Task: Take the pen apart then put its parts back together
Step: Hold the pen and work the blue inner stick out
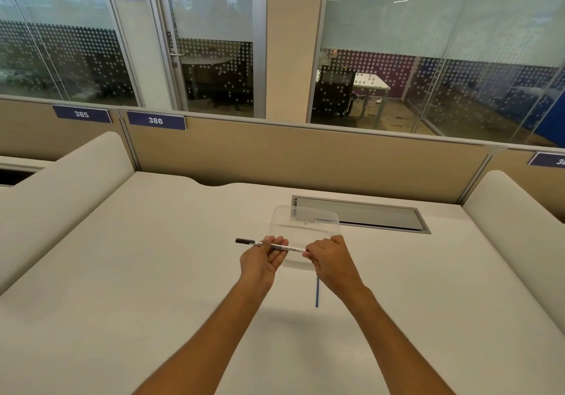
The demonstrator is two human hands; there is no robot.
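Note:
A slim white whiteboard pen (287, 248) with a dark cap at its left tip is held level above the white desk. My left hand (260, 264) pinches the barrel near its left part, with the dark end sticking out past the fingers. My right hand (331, 261) is closed around the pen's right end, which is hidden in the fingers. A thin blue rod (317, 292), like a refill, lies on the desk just under my right hand, pointing toward me.
A clear plastic tray (305, 222) sits on the desk just behind the hands. Behind it is a grey cable hatch (360, 215) set in the desk (153, 272). Beige partition panels bound the back and both sides.

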